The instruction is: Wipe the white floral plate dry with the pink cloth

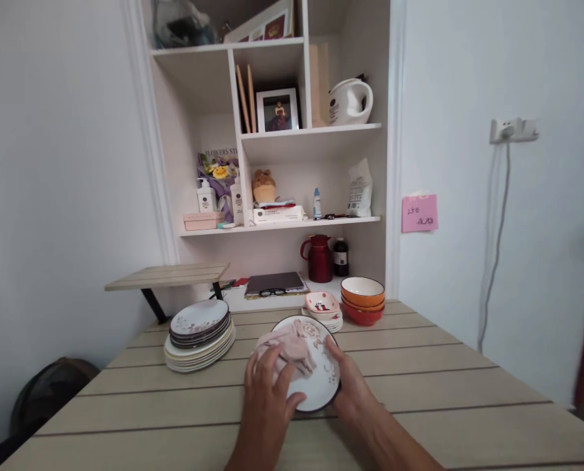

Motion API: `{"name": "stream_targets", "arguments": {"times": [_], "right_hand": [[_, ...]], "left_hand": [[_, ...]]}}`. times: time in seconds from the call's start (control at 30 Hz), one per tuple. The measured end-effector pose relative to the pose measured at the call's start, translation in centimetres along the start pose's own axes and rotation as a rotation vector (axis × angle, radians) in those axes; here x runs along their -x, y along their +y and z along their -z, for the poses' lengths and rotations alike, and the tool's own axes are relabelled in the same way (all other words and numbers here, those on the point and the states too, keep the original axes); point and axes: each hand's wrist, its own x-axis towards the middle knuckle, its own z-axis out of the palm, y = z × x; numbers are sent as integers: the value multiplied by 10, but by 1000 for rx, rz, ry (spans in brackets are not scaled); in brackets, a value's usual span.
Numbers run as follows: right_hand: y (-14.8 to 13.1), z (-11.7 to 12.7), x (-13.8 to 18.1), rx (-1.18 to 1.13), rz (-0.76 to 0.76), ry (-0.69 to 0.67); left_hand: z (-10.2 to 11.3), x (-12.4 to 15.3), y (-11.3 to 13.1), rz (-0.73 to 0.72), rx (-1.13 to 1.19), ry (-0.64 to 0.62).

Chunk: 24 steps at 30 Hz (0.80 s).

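Note:
A white plate (317, 387) with a dark rim and a brown floral pattern is tilted up above the table, facing me. My right hand (349, 386) grips its right edge, thumb on the face and the other fingers hidden behind. A crumpled pale pink cloth (292, 348) lies against the plate's upper left part. My left hand (268, 386) presses that cloth onto the plate with bent fingers, its thumb pointing right across the lower face.
To the left stands a stack of plates (200, 343). Behind my hands are small pink dishes (322, 305) and stacked orange and red bowls (363, 301). A small raised wooden shelf (167, 277), a closed laptop (275, 282) and a red thermos jug (318, 259) stand at the back.

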Motion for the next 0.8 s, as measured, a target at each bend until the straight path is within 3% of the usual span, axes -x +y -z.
{"name": "stream_targets", "arguments": {"times": [0.13, 0.23, 0.37, 0.5, 0.57, 0.8], "right_hand": [[7, -7, 4, 14, -72, -30], [10, -13, 7, 27, -18, 38], [6, -13, 6, 15, -48, 102], [5, -10, 9, 27, -77, 40], [11, -12, 13, 80, -53, 7], [36, -20, 21, 176, -24, -95]], "left_hand": [[3, -3, 1, 42, -57, 105], [1, -2, -6, 70, -73, 34], [-9, 6, -1, -71, 46, -56], [-14, 8, 15, -261, 111, -22], [-11, 6, 17, -284, 82, -33], [5, 0, -6, 91, -121, 0]]}}
